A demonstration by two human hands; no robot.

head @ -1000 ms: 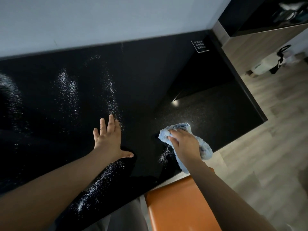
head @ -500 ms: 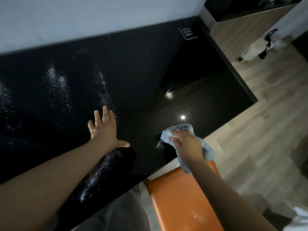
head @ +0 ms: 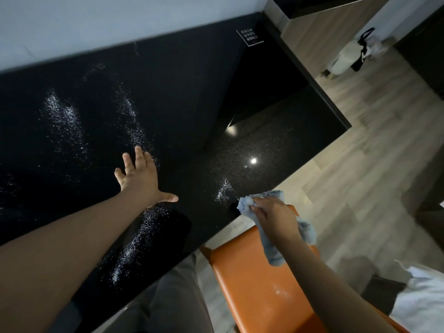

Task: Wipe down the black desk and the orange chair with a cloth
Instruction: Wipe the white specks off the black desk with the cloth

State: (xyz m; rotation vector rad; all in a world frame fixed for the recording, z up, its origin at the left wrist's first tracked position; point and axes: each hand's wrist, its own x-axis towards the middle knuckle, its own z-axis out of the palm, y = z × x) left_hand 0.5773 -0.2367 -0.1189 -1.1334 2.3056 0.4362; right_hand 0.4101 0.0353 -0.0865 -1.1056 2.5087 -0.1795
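Black desk partly done, I judge — white specks streak it beyond the flat, spread left hand, which holds nothing. Right hand grips the cloth at the desk's edge; chair beneath those fingers looks smudged — likely unwiped.

Dim wide-angle view, curved edges — two bright glints on the glossy black desk, slight blur far right.

Likely a hotel-style bedroom: a black desk stands against a pale wall, a printed card at its far right corner, with wood-plank floor and white bedding.
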